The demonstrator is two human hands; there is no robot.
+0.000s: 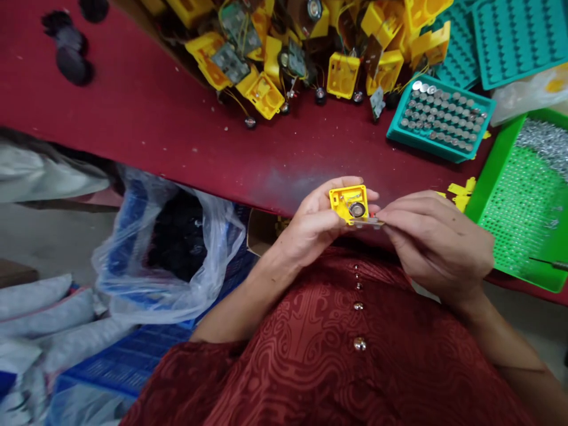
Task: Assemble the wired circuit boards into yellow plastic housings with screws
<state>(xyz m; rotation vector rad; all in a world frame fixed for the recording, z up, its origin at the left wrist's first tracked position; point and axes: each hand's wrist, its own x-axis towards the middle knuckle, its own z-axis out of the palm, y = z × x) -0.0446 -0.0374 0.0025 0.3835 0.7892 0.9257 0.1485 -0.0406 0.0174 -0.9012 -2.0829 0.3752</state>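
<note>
My left hand is closed around a small yellow plastic housing, its hollow side facing up. Inside it sits a round metal-rimmed part, which looks like a small speaker. At the housing's lower right edge, my right hand pinches a thin greyish circuit board, seen almost edge-on. Several small keys or bumps show on the board's underside. Both hands are close together in front of my body, at the table's near edge. The right fingertips cover the board's outer end.
Many yellow housings with wired boards lie heaped at the back of the red table. A teal tray holds rows of round metal parts. On the right is a green basket with screws. A plastic-lined blue crate stands left, below the table.
</note>
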